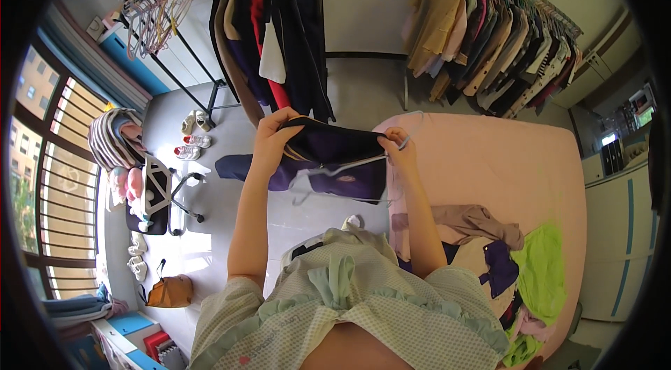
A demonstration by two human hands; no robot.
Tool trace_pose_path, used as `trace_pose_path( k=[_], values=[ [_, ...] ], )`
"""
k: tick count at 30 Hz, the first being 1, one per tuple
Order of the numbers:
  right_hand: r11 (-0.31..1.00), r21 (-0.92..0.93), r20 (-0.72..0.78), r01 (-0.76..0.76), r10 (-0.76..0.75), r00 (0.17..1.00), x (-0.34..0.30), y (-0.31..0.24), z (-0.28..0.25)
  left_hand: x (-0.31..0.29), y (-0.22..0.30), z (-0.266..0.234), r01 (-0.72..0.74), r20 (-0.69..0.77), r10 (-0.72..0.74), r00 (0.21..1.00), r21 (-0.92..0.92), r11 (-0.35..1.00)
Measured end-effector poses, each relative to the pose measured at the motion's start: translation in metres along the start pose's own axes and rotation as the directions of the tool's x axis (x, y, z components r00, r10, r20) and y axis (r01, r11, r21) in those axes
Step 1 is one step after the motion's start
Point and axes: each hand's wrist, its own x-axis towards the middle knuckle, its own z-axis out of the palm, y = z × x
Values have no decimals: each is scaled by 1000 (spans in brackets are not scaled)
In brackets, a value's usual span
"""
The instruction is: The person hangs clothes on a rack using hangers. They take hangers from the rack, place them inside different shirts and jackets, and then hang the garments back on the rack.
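Observation:
A dark purple garment with a black band along its top edge (pixel 342 140) hangs spread between my two hands, over the floor beside the bed. Its upper left corner is pinched between the thumb and fingers of my left hand (pixel 278 133). At the opposite corner, my right hand (pixel 398 149) grips the cloth together with a pale thin clothes hanger (pixel 363 161). The hanger lies across the front of the garment, its hook end pointing left and down. A navy part of the cloth sticks out to the left, past my left forearm.
The bed with a pink sheet (pixel 489 153) stands at right, bearing a heap of clothes with a lime-green piece (pixel 545 265). Garment racks with dark clothes (pixel 300 34) and lighter clothes (pixel 489 34) stand ahead. At left are empty hangers (pixel 161 17), a chair (pixel 157 191), shoes (pixel 196 140) and a brown bag (pixel 170 291).

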Motion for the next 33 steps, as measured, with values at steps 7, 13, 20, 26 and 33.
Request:
trace_pose_path(
  k=[7, 13, 20, 26, 33],
  values=[
    [823, 417, 284, -385, 285, 916, 47, 1, -60, 23, -9, 8, -118, -140, 182, 973, 373, 920],
    [703, 645, 249, -300, 177, 952, 75, -27, -37, 20, 3, 13, 36, -226, 123, 966, 592, 805],
    [582, 786, 301, -207, -68, 951, 107, -49, -1, 20, -10, 19, 152, -292, 56, 955, 641, 753],
    [567, 790, 386, -234, -163, 908, 116, -40, 25, 15, -28, 14, 94, -188, 19, 982, 575, 813],
    [957, 228, 485, -179, 48, 873, 103, 2, 44, 15, -20, -4, 25, -255, 85, 963, 399, 917]
  ],
)
